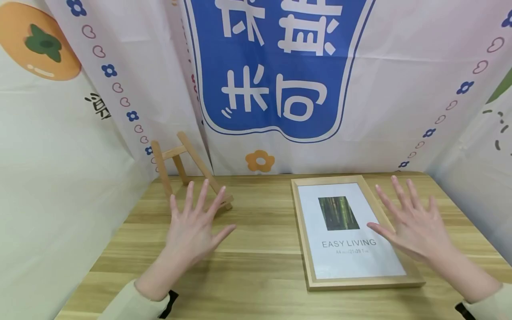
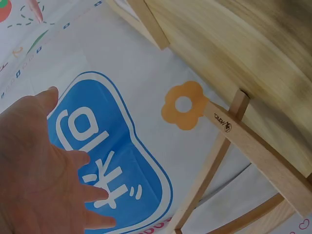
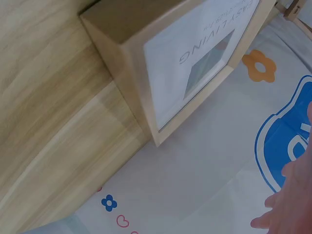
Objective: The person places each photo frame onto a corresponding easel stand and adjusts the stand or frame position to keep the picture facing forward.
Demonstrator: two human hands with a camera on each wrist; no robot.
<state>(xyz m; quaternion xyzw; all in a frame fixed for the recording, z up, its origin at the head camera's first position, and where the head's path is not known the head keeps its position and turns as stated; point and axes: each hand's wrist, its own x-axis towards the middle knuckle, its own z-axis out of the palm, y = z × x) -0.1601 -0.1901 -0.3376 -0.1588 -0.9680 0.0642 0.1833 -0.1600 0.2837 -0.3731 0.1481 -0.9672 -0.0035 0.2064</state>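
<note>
My left hand (image 1: 192, 235) is raised with its fingers spread, in front of a small wooden easel (image 1: 200, 162) that stands at the table's back left. The left wrist view shows the easel's ledge (image 2: 263, 156), with a small printed mark, and that hand (image 2: 39, 165) apart from it. My right hand (image 1: 418, 226), fingers also spread, hovers by the right side of a light wood picture frame (image 1: 302, 231), covering part of its edge in the head view. The picture frame lies face up, with a bamboo picture and the words EASY LIVING. Neither hand holds anything.
Both things are on a wood-grain table (image 1: 256, 266). Behind it hangs a white cloth (image 1: 380, 102) with a blue sign (image 1: 272, 89) and an orange flower (image 1: 260, 161). White cloth walls (image 1: 60, 186) close in the left and right sides.
</note>
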